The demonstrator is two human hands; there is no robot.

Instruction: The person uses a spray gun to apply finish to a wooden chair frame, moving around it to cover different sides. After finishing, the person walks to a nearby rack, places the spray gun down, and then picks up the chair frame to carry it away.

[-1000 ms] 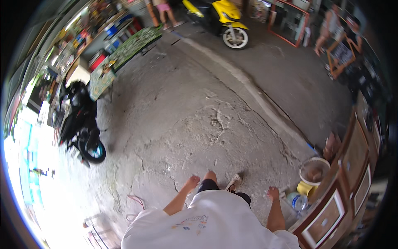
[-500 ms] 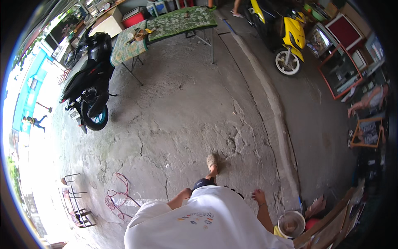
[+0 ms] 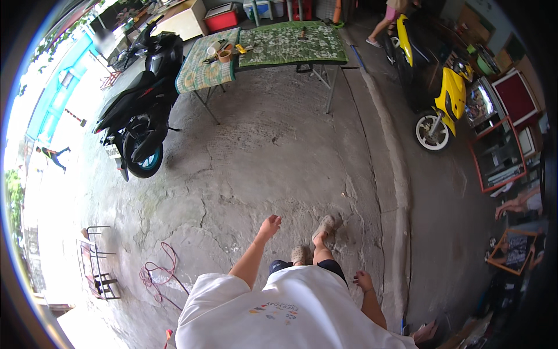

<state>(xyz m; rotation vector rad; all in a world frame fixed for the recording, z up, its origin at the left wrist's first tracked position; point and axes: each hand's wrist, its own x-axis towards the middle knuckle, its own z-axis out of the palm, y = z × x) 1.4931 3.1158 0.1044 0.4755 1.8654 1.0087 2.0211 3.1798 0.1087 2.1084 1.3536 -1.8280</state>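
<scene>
My left hand (image 3: 269, 225) is out in front of my body over the concrete floor (image 3: 256, 174), with loose, slightly bent fingers and nothing in it. Lower and to the right hangs my right hand (image 3: 363, 281) beside my shorts, its fingers apart and holding nothing. Neither hand touches any object. Ahead stands a folding table (image 3: 334, 53) under a green floral cloth and a checked cloth (image 3: 197, 67). On it lie a hammer (image 3: 303, 34), small brown pots (image 3: 225, 56) and a yellow tool (image 3: 240, 49).
A black motorcycle (image 3: 139, 110) stands left of the table, a yellow scooter (image 3: 450, 102) to the right. A reddish hose (image 3: 157, 273) and a metal-framed chair (image 3: 99, 267) are at lower left. Framed panels (image 3: 500, 154) line the right side. Another person's leg (image 3: 381, 29) shows behind the scooter.
My left arm has swung forward from beside my body, and both feet now show. The table and vehicles sit lower and farther right in view. The bucket at lower right has left the picture.
</scene>
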